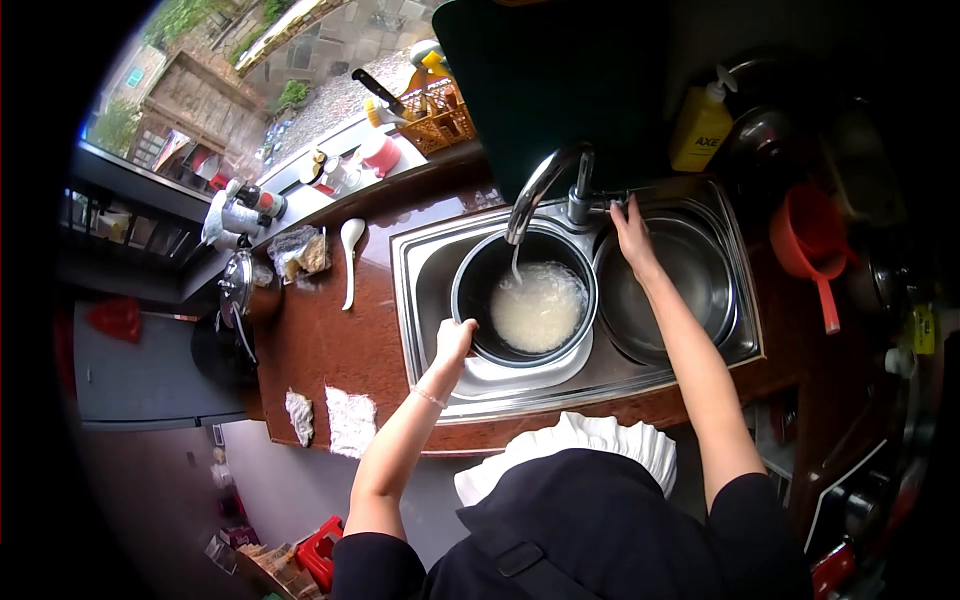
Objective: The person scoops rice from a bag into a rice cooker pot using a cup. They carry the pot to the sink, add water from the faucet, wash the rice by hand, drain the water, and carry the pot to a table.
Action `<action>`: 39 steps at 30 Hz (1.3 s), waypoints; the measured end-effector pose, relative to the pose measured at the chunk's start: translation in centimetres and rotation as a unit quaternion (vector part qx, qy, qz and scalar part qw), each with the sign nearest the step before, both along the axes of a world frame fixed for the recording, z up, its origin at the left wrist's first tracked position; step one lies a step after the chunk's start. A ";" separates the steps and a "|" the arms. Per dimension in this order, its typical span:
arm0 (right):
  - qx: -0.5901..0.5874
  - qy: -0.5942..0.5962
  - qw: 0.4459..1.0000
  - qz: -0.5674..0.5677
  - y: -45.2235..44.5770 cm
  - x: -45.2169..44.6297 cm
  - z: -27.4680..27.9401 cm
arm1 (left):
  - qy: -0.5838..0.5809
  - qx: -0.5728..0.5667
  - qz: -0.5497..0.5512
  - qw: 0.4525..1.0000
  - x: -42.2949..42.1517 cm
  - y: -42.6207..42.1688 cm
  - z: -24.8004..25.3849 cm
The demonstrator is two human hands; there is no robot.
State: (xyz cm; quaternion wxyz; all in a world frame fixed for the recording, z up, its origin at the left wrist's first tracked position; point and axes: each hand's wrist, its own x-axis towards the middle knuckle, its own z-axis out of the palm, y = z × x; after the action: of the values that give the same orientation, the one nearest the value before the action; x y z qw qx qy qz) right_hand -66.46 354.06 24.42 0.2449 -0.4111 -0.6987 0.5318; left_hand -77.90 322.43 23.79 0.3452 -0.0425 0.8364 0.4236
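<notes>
A dark inner pot sits over the left sink basin, with whitish rice in cloudy water inside. My left hand is closed on the pot's near left rim. A thin stream of water runs from the curved chrome faucet into the pot. My right hand reaches up to the faucet lever, its fingers closed around the end. Beneath my right forearm, a wide metal basin rests in the right sink bowl and is partly hidden.
Left of the sink on the brown counter lie a white spoon, a plastic bag and two cloths. A yellow AXE bottle and a red dipper stand to the right. A basket holds utensils by the window.
</notes>
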 end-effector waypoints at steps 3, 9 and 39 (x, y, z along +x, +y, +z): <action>0.156 -0.035 0.986 0.048 -1.6 3.5 -0.6 | 0.021 -0.006 0.007 1.000 0.6 -0.2 0.3; -0.118 -0.052 0.969 0.209 -11.5 6.9 1.7 | 0.139 -0.067 -0.075 0.985 0.7 -5.8 -0.5; -0.326 -0.011 0.881 0.342 -23.3 8.2 8.0 | 0.124 -0.071 -0.020 0.989 6.6 -19.8 8.7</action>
State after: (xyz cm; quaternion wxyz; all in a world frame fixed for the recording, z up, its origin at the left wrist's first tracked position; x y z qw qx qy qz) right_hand -58.30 330.76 32.39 -0.1074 -0.2094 -0.5856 0.7757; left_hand -71.29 302.66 32.53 0.2429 0.0027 0.9015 0.3583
